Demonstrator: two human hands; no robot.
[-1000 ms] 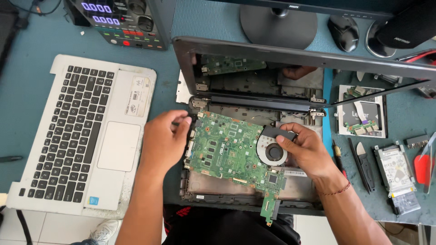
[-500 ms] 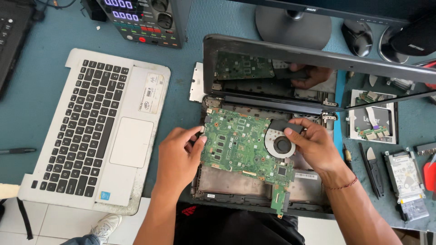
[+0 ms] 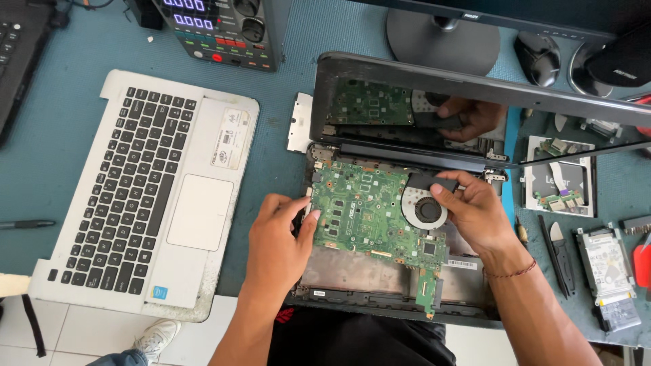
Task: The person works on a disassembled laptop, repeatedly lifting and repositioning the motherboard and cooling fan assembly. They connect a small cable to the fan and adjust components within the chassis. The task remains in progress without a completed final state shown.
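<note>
Right now a green circuit board [image 3: 369,213] lies inside the open black laptop shell [image 3: 380,298], near the middle of the scene. It is crowded with small chips and silver connectors, has a round black fan [image 3: 425,209] at its right far corner, and a narrow green tab pointing toward the near edge. The left hand [image 3: 278,240] grips the board's left edge, fingers curled together and thumb pressed against the rim. The right hand [image 3: 478,210] pinches the dark housing by the fan between thumb and forefinger, the other fingers folded close. The raised lid [image 3: 475,81] reflects the board and one hand.

Compared with half a second ago, the board sits a little flatter in the shell, the left hand has slid slightly nearer along the edge, and the right hand stays at the fan.

All of it rests on a teal mat [image 3: 61,122]. A white keyboard cover [image 3: 149,190] lies to the left, a meter with lit displays [image 3: 217,30] stands far left, and a monitor stand [image 3: 441,41] far centre. To the right lie a hard drive [image 3: 607,268], loose small boards [image 3: 556,176] and hand tools [image 3: 556,254]. White floor tiles [image 3: 88,335] and a shoe [image 3: 152,335] show at the near edge.
</note>
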